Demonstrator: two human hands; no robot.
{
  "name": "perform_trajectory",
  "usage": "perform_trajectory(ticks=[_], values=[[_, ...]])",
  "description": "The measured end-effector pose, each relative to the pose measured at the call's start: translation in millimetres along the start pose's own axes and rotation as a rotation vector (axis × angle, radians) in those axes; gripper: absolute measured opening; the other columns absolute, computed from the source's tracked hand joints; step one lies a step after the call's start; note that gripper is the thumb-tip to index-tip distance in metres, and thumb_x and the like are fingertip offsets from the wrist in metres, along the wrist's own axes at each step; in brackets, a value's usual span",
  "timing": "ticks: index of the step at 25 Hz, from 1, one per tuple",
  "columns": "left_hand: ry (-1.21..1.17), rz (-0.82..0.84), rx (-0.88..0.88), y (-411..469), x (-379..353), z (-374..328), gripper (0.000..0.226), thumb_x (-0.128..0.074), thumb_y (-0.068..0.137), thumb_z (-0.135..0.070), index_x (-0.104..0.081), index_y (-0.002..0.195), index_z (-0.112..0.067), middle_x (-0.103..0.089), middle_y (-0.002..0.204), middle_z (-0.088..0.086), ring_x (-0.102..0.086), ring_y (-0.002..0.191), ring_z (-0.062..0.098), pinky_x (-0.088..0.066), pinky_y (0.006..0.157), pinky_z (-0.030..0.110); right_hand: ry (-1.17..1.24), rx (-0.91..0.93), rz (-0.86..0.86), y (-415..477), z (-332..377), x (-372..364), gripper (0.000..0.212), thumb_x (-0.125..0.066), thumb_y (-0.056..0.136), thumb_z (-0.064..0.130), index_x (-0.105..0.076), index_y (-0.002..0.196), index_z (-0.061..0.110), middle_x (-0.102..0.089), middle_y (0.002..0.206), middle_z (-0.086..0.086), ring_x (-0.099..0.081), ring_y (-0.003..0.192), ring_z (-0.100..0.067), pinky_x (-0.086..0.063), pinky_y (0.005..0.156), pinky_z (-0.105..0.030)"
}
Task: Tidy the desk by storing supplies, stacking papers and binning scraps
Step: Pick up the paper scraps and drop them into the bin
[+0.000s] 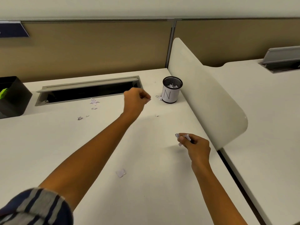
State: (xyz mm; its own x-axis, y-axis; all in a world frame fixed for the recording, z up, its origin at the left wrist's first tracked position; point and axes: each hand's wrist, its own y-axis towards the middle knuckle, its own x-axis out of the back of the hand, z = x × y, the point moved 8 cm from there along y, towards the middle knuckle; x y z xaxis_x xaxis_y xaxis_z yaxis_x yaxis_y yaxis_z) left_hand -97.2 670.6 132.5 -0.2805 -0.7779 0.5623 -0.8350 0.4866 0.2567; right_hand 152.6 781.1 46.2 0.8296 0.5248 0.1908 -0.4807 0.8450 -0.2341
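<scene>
The mesh cup (172,93) marked with an N, which serves as the scrap bin, stands upright at the far right of the desk (65,143), close against the curved white divider (203,88), and already has bits of paper in it. The left hand (134,101) is the nearer of the two to it: it hangs just left of the cup at about the same depth, fingers curled, pinching what looks like a small scrap (149,99) at the fingertips, so the cup's mouth lies a short way to its right and a touch farther off. The right hand (196,146) is well apart from the cup, on the near side by the divider's end, fingers curled round a clutch of paper bits (186,137); for it the cup lies far and slightly left. I judge the left hand's drop comes first, with a short move rightward over the rim. A few bits lie at the cup's foot. Loose pieces also lie on the desk: one near piece (121,173) in the middle, and a scatter (94,101) by the open cable slot (87,93). A black box (14,96) sits at the far left.
</scene>
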Motion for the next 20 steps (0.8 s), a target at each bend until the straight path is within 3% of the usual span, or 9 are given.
perform_trajectory(ticks=[4,8,11,15,20], values=[[0.075,0.045,-0.061,48,-53,-30,0.005,-0.071,0.075,-0.001,-0.074,0.078,-0.005,-0.072,0.08,0.009,-0.059,0.063,0.01,-0.04,0.06,0.005,0.006,-0.005,0.022,23,-3,2,0.005,-0.076,0.075,0.02,-0.077,0.079,0.023,-0.073,0.07,0.0,-0.068,0.079,-0.008,-0.045,0.073,-0.014],[0.211,-0.018,-0.138,86,-84,-43,0.015,-0.063,0.077,0.005,-0.073,0.078,-0.007,-0.071,0.085,0.009,-0.064,0.078,0.019,-0.044,0.07,0.017,-0.029,0.031,0.058,39,-3,0,0.006,-0.077,0.074,0.017,-0.077,0.077,0.023,-0.073,0.073,0.004,-0.067,0.072,-0.002,-0.047,0.065,-0.007],[0.286,0.028,-0.173,105,-105,-39,0.018,-0.061,0.079,0.006,-0.073,0.084,-0.006,-0.07,0.09,0.012,-0.063,0.085,0.022,-0.049,0.072,0.022,-0.065,0.055,0.083,46,-4,-2,0.005,-0.076,0.075,0.016,-0.077,0.079,0.019,-0.073,0.074,0.008,-0.064,0.068,0.005,-0.042,0.059,-0.001],[0.232,0.055,-0.214,102,-112,-40,0.028,-0.048,0.087,0.005,-0.073,0.096,-0.004,-0.071,0.099,0.014,-0.065,0.093,0.025,-0.044,0.082,0.017,-0.052,0.054,0.099,51,-7,-5,0.004,-0.076,0.075,0.016,-0.077,0.078,0.019,-0.073,0.071,0.005,-0.065,0.067,-0.001,-0.044,0.06,-0.003],[0.15,-0.072,-0.214,58,-83,-30,0.03,-0.043,0.094,-0.004,-0.063,0.116,-0.006,-0.063,0.121,0.009,-0.057,0.113,0.02,-0.03,0.093,0.01,-0.056,0.052,0.09,57,-10,-10,0.005,-0.076,0.075,0.017,-0.077,0.08,0.019,-0.073,0.074,0.004,-0.066,0.072,-0.002,-0.045,0.062,-0.004]])
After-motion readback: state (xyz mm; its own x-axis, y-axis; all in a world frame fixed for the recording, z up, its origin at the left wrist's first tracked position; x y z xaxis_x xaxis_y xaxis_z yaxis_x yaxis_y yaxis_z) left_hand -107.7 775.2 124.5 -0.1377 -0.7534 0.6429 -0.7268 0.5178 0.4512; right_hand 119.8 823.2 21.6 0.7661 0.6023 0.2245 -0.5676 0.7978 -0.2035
